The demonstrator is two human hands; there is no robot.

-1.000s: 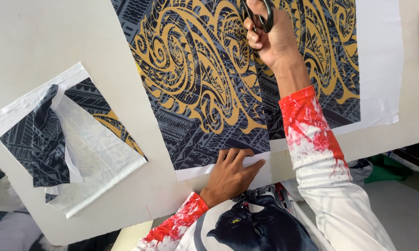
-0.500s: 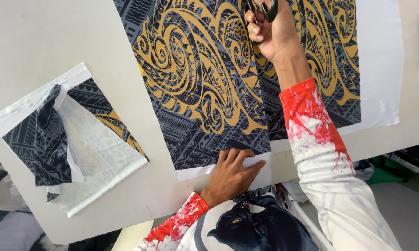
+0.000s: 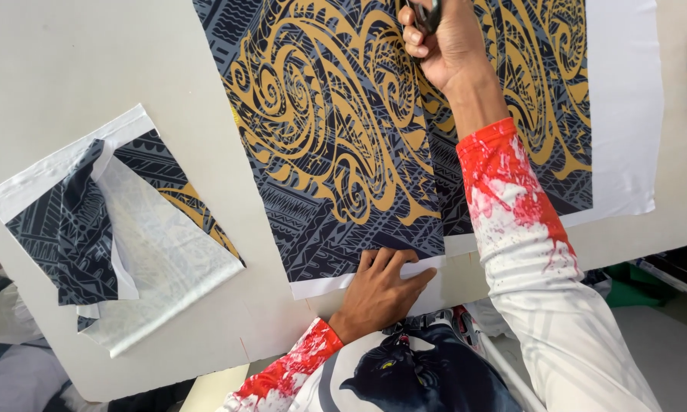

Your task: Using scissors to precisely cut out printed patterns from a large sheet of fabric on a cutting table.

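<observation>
Two hands busy: right hand (image 3: 444, 42) closed on dark-handled scissors (image 3: 427, 11), left hand (image 3: 378, 294) flat, fingers spread, pinning the dark blue-and-gold patterned printed fabric sheet (image 3: 336, 152); a slipping pin risks a wandering cut.

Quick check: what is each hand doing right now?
Left hand: open, flat on the patterned fabric at its near white edge.
Right hand: closed around scissors, mostly out of frame.

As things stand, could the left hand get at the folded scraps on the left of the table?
Probably yes. The left hand lies flat on the printed fabric's near edge, holding nothing, and only bare table lies between it and the folded scraps.
</observation>
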